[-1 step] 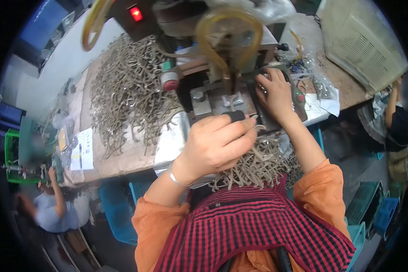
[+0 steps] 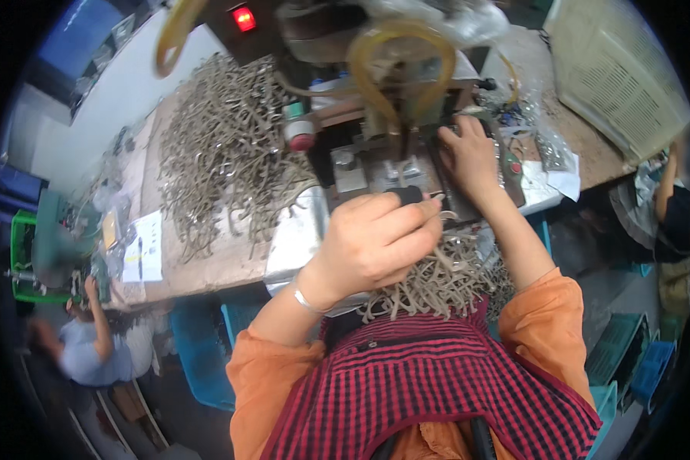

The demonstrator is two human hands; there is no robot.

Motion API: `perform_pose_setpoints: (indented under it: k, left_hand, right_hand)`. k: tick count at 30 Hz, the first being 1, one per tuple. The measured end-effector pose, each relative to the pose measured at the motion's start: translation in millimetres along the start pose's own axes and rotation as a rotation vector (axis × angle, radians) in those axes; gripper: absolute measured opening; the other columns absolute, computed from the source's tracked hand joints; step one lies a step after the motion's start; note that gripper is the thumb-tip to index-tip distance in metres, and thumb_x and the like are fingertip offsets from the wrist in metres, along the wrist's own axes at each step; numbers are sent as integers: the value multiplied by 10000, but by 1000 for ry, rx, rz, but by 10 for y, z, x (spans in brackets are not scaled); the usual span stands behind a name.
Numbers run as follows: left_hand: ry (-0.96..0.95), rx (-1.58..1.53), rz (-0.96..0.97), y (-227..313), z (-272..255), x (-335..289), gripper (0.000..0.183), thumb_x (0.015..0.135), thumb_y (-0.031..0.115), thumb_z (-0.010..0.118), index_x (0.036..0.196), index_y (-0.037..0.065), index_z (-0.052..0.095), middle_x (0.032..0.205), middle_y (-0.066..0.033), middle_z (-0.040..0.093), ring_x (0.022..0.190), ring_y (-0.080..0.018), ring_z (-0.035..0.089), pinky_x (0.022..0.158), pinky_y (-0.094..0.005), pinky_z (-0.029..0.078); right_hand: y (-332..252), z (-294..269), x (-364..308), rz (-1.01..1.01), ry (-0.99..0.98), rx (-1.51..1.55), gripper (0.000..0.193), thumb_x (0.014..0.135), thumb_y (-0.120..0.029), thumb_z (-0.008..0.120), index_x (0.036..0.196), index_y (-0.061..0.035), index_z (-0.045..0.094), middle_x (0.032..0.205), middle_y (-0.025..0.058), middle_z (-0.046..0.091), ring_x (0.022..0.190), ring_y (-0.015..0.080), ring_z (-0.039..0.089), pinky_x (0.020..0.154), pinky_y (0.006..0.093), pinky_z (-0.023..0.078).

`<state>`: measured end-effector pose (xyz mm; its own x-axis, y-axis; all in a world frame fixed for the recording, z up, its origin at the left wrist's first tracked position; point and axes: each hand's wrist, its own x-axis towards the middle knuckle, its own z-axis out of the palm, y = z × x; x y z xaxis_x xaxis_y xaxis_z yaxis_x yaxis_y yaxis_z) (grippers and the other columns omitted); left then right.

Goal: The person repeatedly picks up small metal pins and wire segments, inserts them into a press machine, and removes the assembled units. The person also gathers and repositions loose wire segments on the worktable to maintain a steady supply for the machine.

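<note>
My left hand is closed in a pinch just in front of the bench press. At its fingertips a thin curved grey piece sticks out. A small black block lies against the index finger, at the near edge of the press bed; whether I hold it cannot be told. My right hand rests with bent, parted fingers on a dark control box right of the bed. Below my left hand, a heap of curved grey pieces lies at the bench edge by my lap.
A large pile of similar grey pieces covers the bench on the left. Close by is a red button; yellow tubing loops over the press. A cream crate stands at right. Another person works at far left.
The whole view has shifted slightly, so the bench and press appear a little further right. Both hands keep nearly the same places at the press.
</note>
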<state>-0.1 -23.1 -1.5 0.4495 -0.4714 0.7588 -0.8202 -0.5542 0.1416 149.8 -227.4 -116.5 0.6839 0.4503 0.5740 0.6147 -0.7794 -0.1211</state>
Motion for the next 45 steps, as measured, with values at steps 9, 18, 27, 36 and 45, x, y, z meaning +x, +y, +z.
perform_pose_setpoints:
  k: [9, 18, 27, 36, 45]
  left_hand:
    - [-719, -505, -951, 360, -320, -987, 428, 916, 331, 747, 1221, 39, 681, 1127, -178, 731, 973, -398, 706, 856, -430, 569]
    - [-822, -634, -651, 603, 667, -855, 587, 976, 283, 630, 1476, 42, 440, 1104, -269, 650, 990, -452, 663, 900, -488, 537]
    - [-6, 221, -1301, -460, -810, -1258, 234, 904, 206, 715, 1052, 26, 730, 960, -193, 733, 836, -324, 710, 742, -399, 554]
    - [-127, 570, -1309, -1077, -996, -2058, 149, 911, 165, 677, 955, 23, 690, 884, -153, 723, 801, -335, 691, 717, -442, 527]
    - [536, -378, -422, -203, -730, -52, 56, 1021, 60, 598, 1005, 23, 560, 888, -98, 669, 782, -156, 647, 652, -288, 575]
  right_hand:
    - [269, -387, -528, 268, 99, 179, 169, 890, -104, 705, 1045, -60, 756, 1030, 131, 730, 992, 307, 684, 887, 397, 527]
    - [45, -514, 168, 416, -139, 717, 183, 900, -111, 743, 1054, -12, 744, 931, 78, 755, 855, 139, 697, 799, 278, 520]
    - [495, -713, -771, 558, -15, 432, 188, 859, -91, 741, 1028, -10, 754, 985, 126, 753, 935, 202, 709, 869, 315, 528]
    - [-285, -850, 30, 328, 39, 797, 136, 821, -55, 750, 951, -16, 755, 915, 69, 733, 941, 191, 694, 843, 315, 517]
    - [-898, -899, 267, 501, -34, 1494, 562, 826, 33, 735, 1344, 49, 518, 902, 48, 696, 881, 81, 648, 809, 231, 509]
